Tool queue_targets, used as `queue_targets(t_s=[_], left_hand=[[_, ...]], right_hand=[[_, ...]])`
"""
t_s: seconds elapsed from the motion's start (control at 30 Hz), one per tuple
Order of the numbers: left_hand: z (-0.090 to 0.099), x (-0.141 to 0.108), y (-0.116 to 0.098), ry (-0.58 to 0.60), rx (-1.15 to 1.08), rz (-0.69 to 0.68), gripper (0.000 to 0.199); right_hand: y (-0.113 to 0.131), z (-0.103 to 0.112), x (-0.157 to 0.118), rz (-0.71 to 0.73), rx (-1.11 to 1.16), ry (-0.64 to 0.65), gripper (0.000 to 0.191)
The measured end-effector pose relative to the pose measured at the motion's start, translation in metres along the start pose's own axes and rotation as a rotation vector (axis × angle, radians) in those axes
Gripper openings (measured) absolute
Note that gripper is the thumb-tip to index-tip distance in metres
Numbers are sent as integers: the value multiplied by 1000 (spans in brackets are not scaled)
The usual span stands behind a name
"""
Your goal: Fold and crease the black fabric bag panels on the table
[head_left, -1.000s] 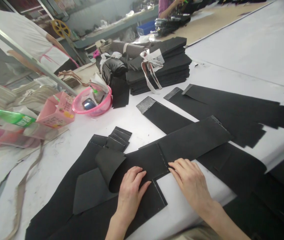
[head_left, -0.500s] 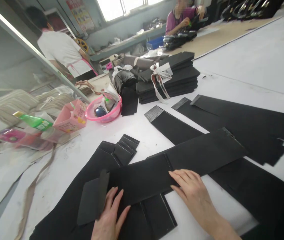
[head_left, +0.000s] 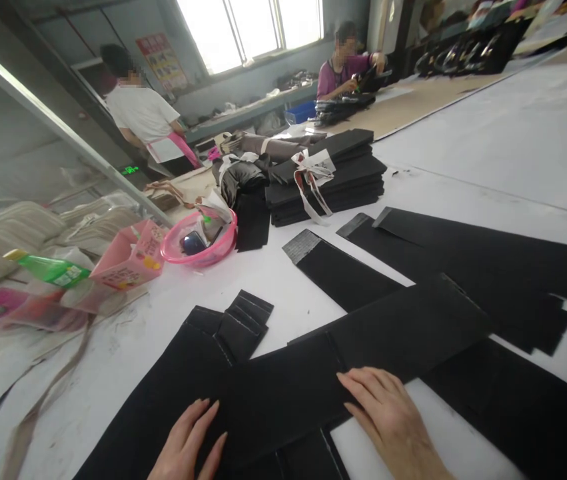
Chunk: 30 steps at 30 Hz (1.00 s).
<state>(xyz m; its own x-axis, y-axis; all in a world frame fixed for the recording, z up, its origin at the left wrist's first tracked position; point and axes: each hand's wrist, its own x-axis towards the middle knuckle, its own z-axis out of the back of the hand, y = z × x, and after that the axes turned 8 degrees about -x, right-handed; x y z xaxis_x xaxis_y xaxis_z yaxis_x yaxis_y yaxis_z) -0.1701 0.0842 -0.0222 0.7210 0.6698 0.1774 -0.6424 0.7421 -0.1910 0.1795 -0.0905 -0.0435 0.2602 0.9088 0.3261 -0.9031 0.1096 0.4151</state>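
Both hands lie open and flat on the black fabric panel (head_left: pixel 283 393) at the bottom centre of the frame. The left hand (head_left: pixel 188 447) presses its lower left end; the right hand (head_left: pixel 388 420) rests on its lower edge (fingers pointing left). The panel's long axis runs from lower left up to the right across the white table (head_left: pixel 488 133), over other black strips (head_left: pixel 463 247)
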Motion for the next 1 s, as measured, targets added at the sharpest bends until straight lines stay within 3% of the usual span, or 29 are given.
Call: queue_targets(t_s=[0.17,0.33,0.47,0.6,0.77,1.0], left_hand=[[-14,60,-29,-1,6,62,44],[-13,88,-35,45,-19,125,40],[-10,91,-32,55,-102,146,27],[-9,88,-32,-19,-235,139,21],[-4,82,-31,-95,-242,115,21],[-12,81,-18,198,-407,286,24]], right_hand=[[-1,2,2,10,-9,1,35],[-4,0,3,16,2,-12,34],[-3,0,5,12,13,-31,33],[-4,0,5,18,1,-40,32],[-4,-1,5,5,-8,-38,28],[-3,-1,8,16,-13,-46,24]])
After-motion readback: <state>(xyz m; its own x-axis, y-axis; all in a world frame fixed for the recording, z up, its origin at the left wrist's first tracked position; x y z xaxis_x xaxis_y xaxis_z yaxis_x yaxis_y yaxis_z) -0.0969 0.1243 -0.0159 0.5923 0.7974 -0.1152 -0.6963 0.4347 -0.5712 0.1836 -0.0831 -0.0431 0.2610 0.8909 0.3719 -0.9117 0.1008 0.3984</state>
